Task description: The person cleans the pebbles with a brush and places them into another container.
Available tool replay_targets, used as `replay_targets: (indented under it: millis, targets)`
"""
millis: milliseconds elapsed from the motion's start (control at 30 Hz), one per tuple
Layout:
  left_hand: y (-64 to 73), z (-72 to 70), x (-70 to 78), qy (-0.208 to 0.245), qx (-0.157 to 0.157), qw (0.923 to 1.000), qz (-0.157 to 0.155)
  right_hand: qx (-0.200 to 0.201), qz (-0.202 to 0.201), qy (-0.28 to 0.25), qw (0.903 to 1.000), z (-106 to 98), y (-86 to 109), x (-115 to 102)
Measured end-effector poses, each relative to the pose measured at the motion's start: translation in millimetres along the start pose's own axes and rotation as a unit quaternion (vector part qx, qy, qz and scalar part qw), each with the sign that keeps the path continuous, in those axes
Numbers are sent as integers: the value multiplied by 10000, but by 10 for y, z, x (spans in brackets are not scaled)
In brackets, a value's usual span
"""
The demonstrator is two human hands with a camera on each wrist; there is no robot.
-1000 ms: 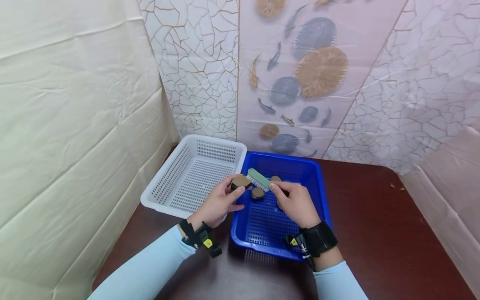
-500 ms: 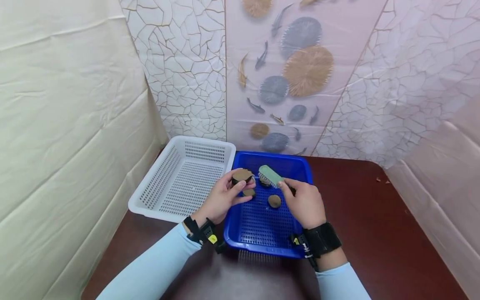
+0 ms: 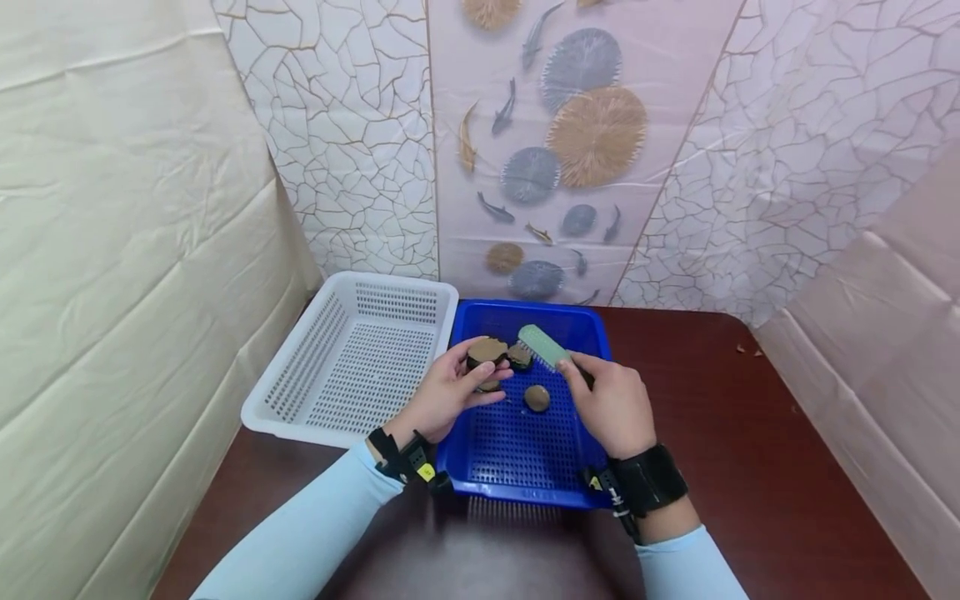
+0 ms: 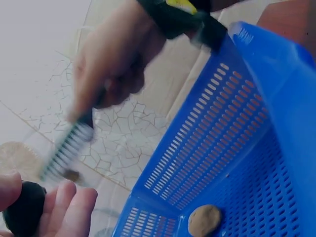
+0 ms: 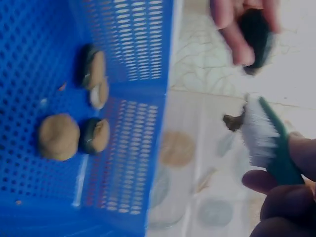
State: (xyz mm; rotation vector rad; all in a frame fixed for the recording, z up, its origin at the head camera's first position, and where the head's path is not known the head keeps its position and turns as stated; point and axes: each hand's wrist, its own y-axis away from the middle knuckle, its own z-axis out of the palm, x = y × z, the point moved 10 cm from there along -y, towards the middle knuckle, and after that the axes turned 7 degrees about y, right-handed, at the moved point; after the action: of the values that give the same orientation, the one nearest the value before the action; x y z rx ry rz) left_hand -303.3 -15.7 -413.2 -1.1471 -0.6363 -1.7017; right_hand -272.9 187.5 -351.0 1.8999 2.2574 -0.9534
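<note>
My left hand holds a dark, rounded stone with a brown, mud-like coat on its upper face, thumb in front and fingers spread beneath. In the left wrist view the dark side of the stone shows between thumb and fingers. Opposite, my right hand grips a green scrubbing brush by its handle. Its white bristles face the held stone across a small gap, and a brown clump shows at their edge. Both hands are over the blue basket.
Several more brown-topped stones lie in the blue basket, among them a round brown one and a dark-sided one. Brown crumbs dot its floor. To its left stands a white perforated basket. Cloth walls surround the dark red table.
The brush has drawn away from the held stone to the right and up. The head view has turned slightly right, so the baskets appear farther left. Both grips stay the same.
</note>
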Motion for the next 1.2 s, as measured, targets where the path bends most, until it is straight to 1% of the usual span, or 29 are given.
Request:
replay_targets:
  millis: [67,133,200,267,367,433,567,633,700,767,833,933,1000,1067,1133,1200]
  targets:
    - [-9,5,1,-34,-18,10000,-6,-9,-117,-186,9998,-21,3,-64]
    - [-21,19,10,-31,-53,10000,8,-111,-181,-309,9993,1,3,-110]
    - [-32,33,4,-21,-94,10000,-8,-253,-138,-242,9993,48,-3,-106]
    - [-31,38,-27,-21,-110,9999,-70,-322,-40,-32,9995,79,-7,-61]
    - [-20,29,-86,-108,-118,9998,-147,-257,93,161,9995,58,0,-17]
    - [-14,29,-115,-144,-141,9996,-185,-186,25,95,9998,25,13,-50]
    - [-24,67,-79,-147,-248,9996,-56,-179,-110,-105,9997,21,19,-113]
    - [-26,81,-60,-145,-282,9995,-10,-235,-50,-29,9997,39,14,-86]
    - [-25,81,-60,-190,-292,9994,-3,-210,43,164,9996,34,8,-49]
    - [-18,69,-70,-237,-250,9994,-61,-129,92,242,9996,5,6,-40]
    - [-16,55,-80,-273,-219,9993,-92,-57,25,158,9999,-28,14,-72]
    - [-25,54,-57,-253,-178,9995,-18,-91,-147,-28,9998,-30,21,-133]
    - [-31,53,-40,-205,-139,9997,34,-209,-140,-53,9997,-3,23,-128]
    - [-28,64,-31,-219,-131,9997,27,-248,-61,95,9996,9,17,-94]
    - [-19,67,-38,-228,-130,9997,-9,-185,60,284,9994,-13,12,-47]
    - [-9,73,-52,-257,-156,9995,-67,-24,102,356,9993,-65,11,-31]
